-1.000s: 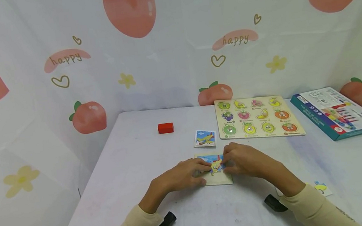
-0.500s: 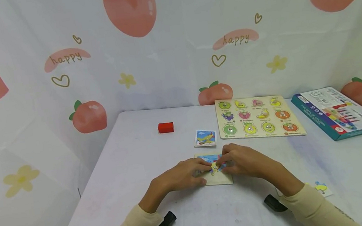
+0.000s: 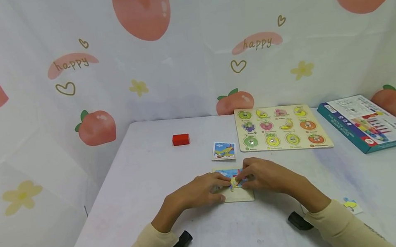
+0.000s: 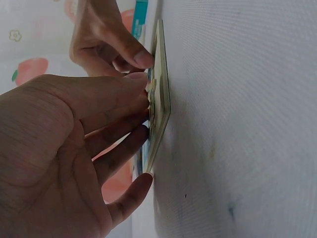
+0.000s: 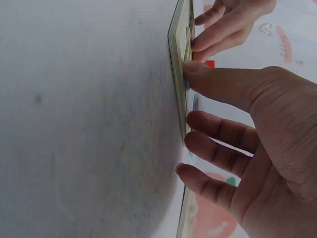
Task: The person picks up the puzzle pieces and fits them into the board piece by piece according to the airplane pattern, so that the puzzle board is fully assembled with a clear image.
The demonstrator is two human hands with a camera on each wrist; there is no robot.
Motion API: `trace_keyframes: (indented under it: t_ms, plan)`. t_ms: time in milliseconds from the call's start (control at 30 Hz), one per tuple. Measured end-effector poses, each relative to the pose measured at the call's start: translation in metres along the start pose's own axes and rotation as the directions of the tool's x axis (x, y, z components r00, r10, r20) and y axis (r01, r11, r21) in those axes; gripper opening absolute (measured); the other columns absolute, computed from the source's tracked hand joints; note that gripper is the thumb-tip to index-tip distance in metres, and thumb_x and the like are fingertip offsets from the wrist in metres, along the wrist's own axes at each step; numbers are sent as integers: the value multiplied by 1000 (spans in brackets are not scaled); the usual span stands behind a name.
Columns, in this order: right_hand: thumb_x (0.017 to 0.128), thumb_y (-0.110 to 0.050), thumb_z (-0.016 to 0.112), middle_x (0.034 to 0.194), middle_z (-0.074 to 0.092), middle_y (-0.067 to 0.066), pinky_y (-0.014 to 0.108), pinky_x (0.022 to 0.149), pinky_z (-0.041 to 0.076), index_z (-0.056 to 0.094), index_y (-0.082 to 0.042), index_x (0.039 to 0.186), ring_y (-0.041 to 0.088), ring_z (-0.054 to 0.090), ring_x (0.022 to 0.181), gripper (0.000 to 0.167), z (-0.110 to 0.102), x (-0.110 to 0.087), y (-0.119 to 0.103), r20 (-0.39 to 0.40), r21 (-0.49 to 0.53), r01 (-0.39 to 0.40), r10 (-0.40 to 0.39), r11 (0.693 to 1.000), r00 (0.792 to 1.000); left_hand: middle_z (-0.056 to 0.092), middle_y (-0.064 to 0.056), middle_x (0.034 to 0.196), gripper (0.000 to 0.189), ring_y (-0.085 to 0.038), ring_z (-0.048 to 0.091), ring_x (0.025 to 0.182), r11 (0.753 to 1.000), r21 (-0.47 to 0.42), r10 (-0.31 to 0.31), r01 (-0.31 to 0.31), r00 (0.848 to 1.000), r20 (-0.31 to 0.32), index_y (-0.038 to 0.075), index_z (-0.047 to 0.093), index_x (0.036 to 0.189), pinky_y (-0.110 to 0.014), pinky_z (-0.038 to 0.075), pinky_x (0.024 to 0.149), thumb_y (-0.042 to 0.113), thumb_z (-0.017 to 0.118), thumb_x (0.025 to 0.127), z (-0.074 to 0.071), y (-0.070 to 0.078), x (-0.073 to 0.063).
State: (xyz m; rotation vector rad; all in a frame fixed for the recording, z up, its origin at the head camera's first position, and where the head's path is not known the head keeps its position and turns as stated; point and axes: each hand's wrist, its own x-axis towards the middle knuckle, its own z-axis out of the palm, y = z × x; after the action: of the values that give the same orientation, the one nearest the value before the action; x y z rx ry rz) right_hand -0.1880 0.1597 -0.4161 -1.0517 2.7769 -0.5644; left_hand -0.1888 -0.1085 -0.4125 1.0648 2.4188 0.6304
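Note:
A small wooden jigsaw board [image 3: 239, 196] lies flat on the table between my hands in the head view. Its upper part holds joined blue and yellow puzzle pieces [image 3: 230, 172]; its lower part shows bare wood. My left hand [image 3: 201, 190] rests its fingertips on the pieces from the left, fingers mostly straight. From the right, the thumb and fingers of my right hand [image 3: 266, 175] press on the pieces, fingers slightly bent. Both wrist views show fingertips touching the board [image 4: 162, 89] edge-on. My fingers hide part of the picture.
Behind the board lies a card with a yellow aeroplane [image 3: 223, 151]. A red block [image 3: 181, 139] sits farther back. To the right are a fruit peg puzzle [image 3: 281, 129] and a flat box [image 3: 371, 123]. A loose puzzle piece [image 3: 350, 204] shows beside my right sleeve.
My right index finger has shifted left and down over the pieces, closer to my left fingertips. The left hand and the board have stayed in place.

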Motion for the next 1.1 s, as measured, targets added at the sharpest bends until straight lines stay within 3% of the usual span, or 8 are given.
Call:
trace_keyframes:
  t_ms: [400, 500, 700, 1100]
  plan:
    - [92, -32, 84, 93, 60, -9, 29, 76, 48, 79, -13, 120, 8, 52, 83, 34, 0, -1, 8, 6, 84, -190, 190, 978, 982, 55, 3, 156, 49, -20, 45, 150, 999, 31, -36, 36, 999, -9, 17, 61, 151, -50, 38, 122, 24, 69, 103, 3, 3, -1]
    - [92, -28, 84, 91, 59, -9, 28, 75, 48, 79, -14, 120, 8, 53, 82, 31, -1, 0, 8, 14, 117, -193, 193, 974, 981, 52, 6, 158, 49, -21, 45, 148, 998, 65, -21, 22, 1000, -22, 21, 62, 151, -52, 40, 118, 25, 70, 102, 5, 7, 0]
    - [91, -22, 84, 89, 59, -9, 26, 72, 48, 79, -13, 119, 6, 53, 79, 29, 0, 3, 8, 15, 152, -183, 183, 971, 983, 52, 15, 159, 51, -19, 45, 145, 989, 139, 49, -48, 999, 1, 28, 62, 150, -39, 42, 103, 28, 70, 100, 11, 17, 4]
    - [93, -26, 83, 93, 61, -8, 28, 76, 49, 79, -14, 120, 9, 54, 83, 29, -1, 1, 7, 34, 124, -210, 208, 970, 978, 52, 20, 157, 58, -14, 43, 146, 993, 118, 12, -15, 1000, 26, 29, 54, 157, -35, 41, 105, 32, 70, 101, 15, 17, 5]
